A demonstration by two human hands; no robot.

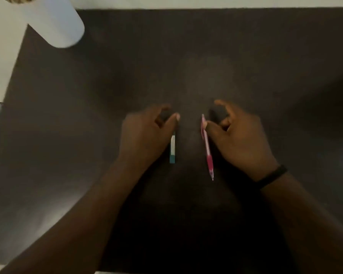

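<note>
On the dark table [186, 56] lie a teal and white marker [172, 149] and a pink pen [207, 149], side by side, both running toward me. My left hand [145, 135] hovers at the marker's far end; its thumb covers that end and its fingers are loosely curled, with an empty gap between thumb and forefinger. My right hand [240, 135] sits just right of the pen, thumb tip touching the barrel near its top. No finger is on the pen's other side. The right wrist wears a black band.
A white cylinder [53, 22] with a woven top stands at the table's far left corner. Pale floor or wall shows beyond the far and left edges of the table.
</note>
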